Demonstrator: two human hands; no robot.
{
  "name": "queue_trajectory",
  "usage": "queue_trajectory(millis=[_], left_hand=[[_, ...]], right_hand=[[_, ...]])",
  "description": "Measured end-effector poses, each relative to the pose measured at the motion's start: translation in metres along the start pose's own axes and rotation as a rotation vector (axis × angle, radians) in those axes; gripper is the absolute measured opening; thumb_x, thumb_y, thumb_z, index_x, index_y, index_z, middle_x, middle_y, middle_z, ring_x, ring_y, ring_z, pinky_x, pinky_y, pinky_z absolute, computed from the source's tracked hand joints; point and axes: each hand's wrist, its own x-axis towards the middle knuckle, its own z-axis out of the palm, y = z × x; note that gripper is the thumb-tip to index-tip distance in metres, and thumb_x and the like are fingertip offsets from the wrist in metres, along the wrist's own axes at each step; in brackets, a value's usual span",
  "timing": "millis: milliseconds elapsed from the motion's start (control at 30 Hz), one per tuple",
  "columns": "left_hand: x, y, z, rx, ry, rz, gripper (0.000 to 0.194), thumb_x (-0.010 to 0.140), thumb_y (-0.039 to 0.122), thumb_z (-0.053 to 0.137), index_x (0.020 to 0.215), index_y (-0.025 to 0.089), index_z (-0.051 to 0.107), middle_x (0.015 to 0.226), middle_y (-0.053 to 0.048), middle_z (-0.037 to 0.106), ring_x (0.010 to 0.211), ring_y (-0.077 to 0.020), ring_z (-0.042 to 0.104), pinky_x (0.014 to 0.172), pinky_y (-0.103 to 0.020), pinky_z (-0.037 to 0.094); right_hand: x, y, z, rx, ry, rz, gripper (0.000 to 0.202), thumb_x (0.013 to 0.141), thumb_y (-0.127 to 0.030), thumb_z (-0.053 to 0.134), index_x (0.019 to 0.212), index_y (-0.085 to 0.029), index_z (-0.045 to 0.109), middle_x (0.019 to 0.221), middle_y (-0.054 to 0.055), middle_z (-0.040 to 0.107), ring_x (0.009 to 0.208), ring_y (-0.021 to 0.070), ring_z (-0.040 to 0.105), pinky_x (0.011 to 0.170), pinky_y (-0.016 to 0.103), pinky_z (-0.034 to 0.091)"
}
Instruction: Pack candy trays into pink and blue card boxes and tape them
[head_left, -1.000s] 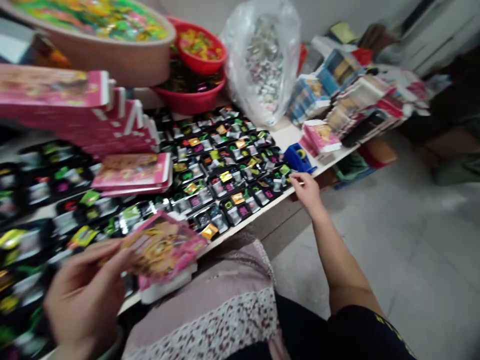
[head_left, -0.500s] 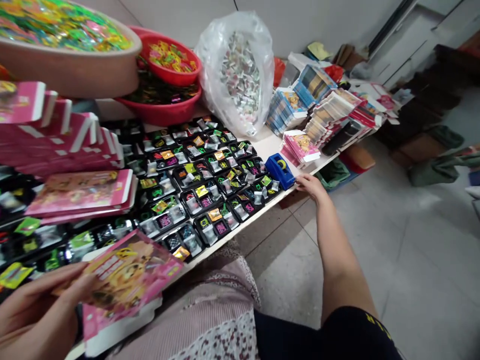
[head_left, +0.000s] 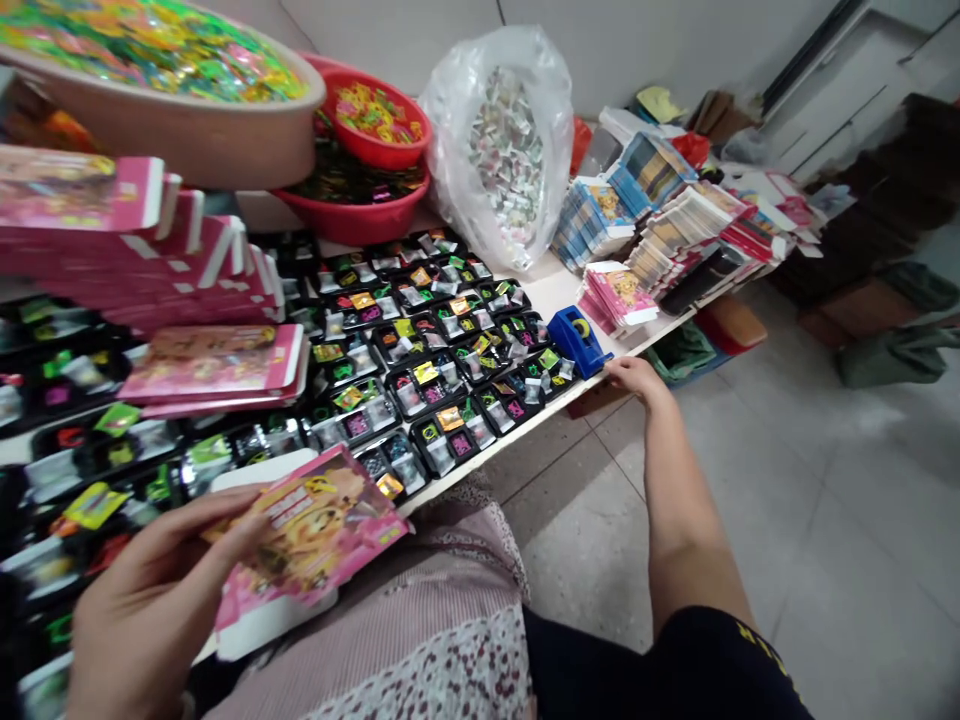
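Observation:
My left hand (head_left: 161, 580) grips a flat pink printed cardboard box (head_left: 322, 525) between thumb and fingers, with its white end flap hanging open toward me. At the table's front edge stands a blue tape dispenser (head_left: 577, 342) with a yellow-cored roll. The fingers of my right hand (head_left: 636, 378) are pinched together at the dispenser's near right end. Whatever is between those fingertips is too small to make out. Under and beyond the left hand lie rows of black trays (head_left: 457, 440) filled with small colourful packets.
Pink boxes (head_left: 217, 362) are stacked on the trays at left. Behind stand a large beige tub (head_left: 225, 140), red basins (head_left: 360, 222) and a clear plastic bag (head_left: 450, 130) of small packets. Further right are a small pink box stack (head_left: 619, 295) and blue box stacks (head_left: 592, 225).
The view has shifted, so the table's contents sit further right. My left hand has brought the pink box further into view. My right fingers have drawn together at the dispenser's end.

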Motion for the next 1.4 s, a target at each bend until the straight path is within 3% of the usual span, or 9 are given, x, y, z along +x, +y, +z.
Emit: queue_trajectory(millis=[233, 400, 533, 700, 833, 967, 1133, 1267, 1400], left_hand=[[0.003, -0.002, -0.003, -0.111, -0.102, 0.232, 0.019, 0.070, 0.028, 0.079, 0.085, 0.023, 0.069, 0.083, 0.001, 0.071, 0.076, -0.0146, 0.065, 0.061, -0.024, 0.058], [0.002, 0.008, 0.010, -0.032, -0.207, 0.523, 0.017, 0.083, 0.018, 0.064, 0.099, 0.018, 0.060, 0.090, -0.003, 0.061, 0.082, -0.0131, 0.060, 0.073, -0.026, 0.053], [0.003, 0.020, 0.007, 0.223, -0.267, 0.783, 0.048, 0.089, 0.015, 0.053, 0.135, 0.022, 0.043, 0.099, -0.007, 0.056, 0.087, -0.0163, 0.055, 0.075, -0.030, 0.051], [0.004, 0.018, -0.009, 0.418, -0.332, 0.846, 0.050, 0.094, 0.019, 0.043, 0.143, 0.027, 0.038, 0.094, -0.005, 0.049, 0.078, -0.0151, 0.051, 0.066, -0.027, 0.049], [0.007, 0.009, -0.014, 0.315, -0.299, 0.792, 0.036, 0.093, 0.018, 0.044, 0.127, 0.019, 0.054, 0.094, -0.006, 0.053, 0.083, -0.0161, 0.053, 0.070, -0.029, 0.050], [0.015, -0.006, -0.024, 0.010, -0.068, 0.541, 0.017, 0.090, 0.018, 0.052, 0.102, 0.019, 0.064, 0.091, -0.004, 0.059, 0.086, -0.0162, 0.057, 0.078, -0.031, 0.050], [0.021, -0.036, -0.044, -0.283, 0.102, 0.266, 0.023, 0.088, 0.029, 0.060, 0.110, 0.024, 0.063, 0.111, -0.005, 0.063, 0.104, -0.0178, 0.061, 0.092, -0.032, 0.050], [0.010, -0.058, -0.059, -0.135, 0.248, 0.240, 0.042, 0.089, 0.032, 0.061, 0.128, 0.024, 0.050, 0.129, -0.009, 0.055, 0.122, -0.0198, 0.053, 0.107, -0.038, 0.043], [-0.017, -0.069, -0.063, 0.188, 0.139, 0.340, 0.034, 0.091, 0.028, 0.057, 0.123, 0.019, 0.052, 0.122, -0.012, 0.058, 0.118, -0.0216, 0.054, 0.104, -0.043, 0.044]], right_hand=[[-0.073, -0.039, 0.020, -0.033, -0.018, -0.102, 0.016, 0.071, -0.031, 0.069, 0.065, -0.017, 0.065, 0.065, 0.006, 0.067, 0.071, 0.0193, 0.065, 0.067, 0.029, 0.052], [-0.201, -0.112, 0.097, 0.446, -0.556, -0.503, 0.017, 0.072, -0.036, 0.075, 0.079, -0.021, 0.073, 0.072, 0.003, 0.071, 0.061, 0.0141, 0.063, 0.059, 0.028, 0.053], [-0.265, -0.162, 0.155, 0.643, -0.863, -0.518, 0.031, 0.076, -0.033, 0.073, 0.106, -0.025, 0.072, 0.072, -0.001, 0.071, 0.056, 0.0108, 0.060, 0.057, 0.028, 0.053], [-0.269, -0.186, 0.197, 0.583, -0.919, -0.534, 0.051, 0.078, -0.036, 0.070, 0.126, -0.023, 0.058, 0.067, -0.005, 0.066, 0.047, 0.0086, 0.052, 0.047, 0.024, 0.045], [-0.266, -0.193, 0.205, 0.291, -0.754, -0.724, 0.051, 0.081, -0.038, 0.067, 0.128, -0.023, 0.056, 0.065, -0.004, 0.064, 0.051, 0.0131, 0.054, 0.053, 0.028, 0.047], [-0.260, -0.192, 0.213, 0.004, -0.569, -0.986, 0.034, 0.078, -0.043, 0.071, 0.106, -0.023, 0.070, 0.080, 0.005, 0.068, 0.081, 0.0236, 0.065, 0.078, 0.041, 0.052], [-0.254, -0.194, 0.236, 0.338, -0.717, -1.024, 0.030, 0.089, -0.041, 0.057, 0.113, -0.024, 0.066, 0.108, 0.006, 0.071, 0.095, 0.0220, 0.068, 0.084, 0.041, 0.055], [-0.244, -0.227, 0.269, 0.201, -0.352, -1.312, 0.031, 0.092, -0.025, 0.050, 0.121, -0.022, 0.063, 0.127, 0.009, 0.066, 0.120, 0.0236, 0.059, 0.104, 0.044, 0.045], [-0.227, -0.257, 0.310, -0.099, -0.279, -1.444, 0.033, 0.093, -0.016, 0.043, 0.119, -0.017, 0.063, 0.133, 0.013, 0.062, 0.127, 0.0251, 0.055, 0.107, 0.045, 0.042]])
